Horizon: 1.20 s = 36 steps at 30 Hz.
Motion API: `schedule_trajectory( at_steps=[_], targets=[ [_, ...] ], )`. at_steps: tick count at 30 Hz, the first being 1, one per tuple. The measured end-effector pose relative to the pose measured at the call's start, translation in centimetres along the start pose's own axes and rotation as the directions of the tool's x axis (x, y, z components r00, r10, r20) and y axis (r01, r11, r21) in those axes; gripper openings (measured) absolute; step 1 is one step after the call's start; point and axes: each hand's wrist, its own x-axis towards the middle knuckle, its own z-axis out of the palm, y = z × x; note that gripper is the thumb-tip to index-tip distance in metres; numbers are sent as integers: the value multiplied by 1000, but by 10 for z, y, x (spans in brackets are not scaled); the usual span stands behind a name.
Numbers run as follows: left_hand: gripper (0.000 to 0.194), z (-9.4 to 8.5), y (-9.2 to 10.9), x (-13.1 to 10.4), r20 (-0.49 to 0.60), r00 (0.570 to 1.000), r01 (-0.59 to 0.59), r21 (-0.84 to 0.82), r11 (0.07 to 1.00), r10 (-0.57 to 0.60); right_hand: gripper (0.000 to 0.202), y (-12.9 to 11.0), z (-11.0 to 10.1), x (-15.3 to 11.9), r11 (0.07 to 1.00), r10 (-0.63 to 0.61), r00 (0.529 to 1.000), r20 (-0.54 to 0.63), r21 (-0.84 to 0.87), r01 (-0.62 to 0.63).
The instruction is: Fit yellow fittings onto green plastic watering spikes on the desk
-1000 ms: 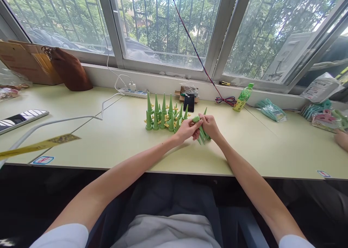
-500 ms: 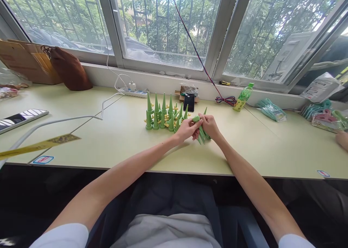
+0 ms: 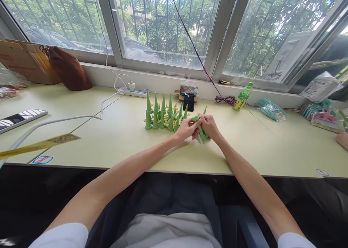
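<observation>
Barred windows [image 3: 163, 34] biggest, right across the bkgd beyond the fingers. Pale yellow-green table [image 3: 95, 143] next, under both hands. Cardboard box [image 3: 27, 61] well apart from fingers, back L; brown drawstring bag [image 3: 69, 68] next to it, a bit nearer. Grp of green cone pcs [image 3: 162, 121] w/ yellow trim just L of & partly beyond L fingers, mostly pts up. White power strip [image 3: 139, 93] beyond fingers, back L. Green-yellow bottle [image 3: 243, 96] beyond fingers to R; teal bagged pcs [image 3: 269, 109] farther R. Black phone [image 3: 188, 102] straight beyond L fingers. Another person's hand [image 3: 343, 138] well off R, cut by edge. L hand [image 3: 186, 129]: thumb & fingers grasping the held cone [image 3: 195, 118], wide end up, pt angled down twd table. R hand [image 3: 210, 126]: fingers bunched next to same cone, tips hidden, can't tell what they grip. One more cone tip [image 3: 204, 110] pokes up just behind R fingers
</observation>
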Motion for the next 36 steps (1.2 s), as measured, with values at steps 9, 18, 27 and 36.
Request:
schedule_trajectory(
  at_steps=[9, 18, 27, 36],
  targets=[
    [53, -2, -3, 1, 16, 999, -50, 49, 998, 49, 62, 0, -1, 0, 1000, 4, 1000, 20, 2, -5],
    [53, -2, -3, 1, 33, 996, -85, 86, 993, 82, 62, -1, -1, 1, 1000, 4, 1000, 26, 8, -4],
    [40, -6, -7, 1, 28, 978, -207, 240, 948, 207, 58, 3, -1, 0, 990, 24, 997, 77, 137, -35],
    [38, -7, -4, -2, 18, 965, -248, 377, 892, 261, 59, 2, -1, 2, 978, 32, 996, 78, 202, -47]
  ],
)
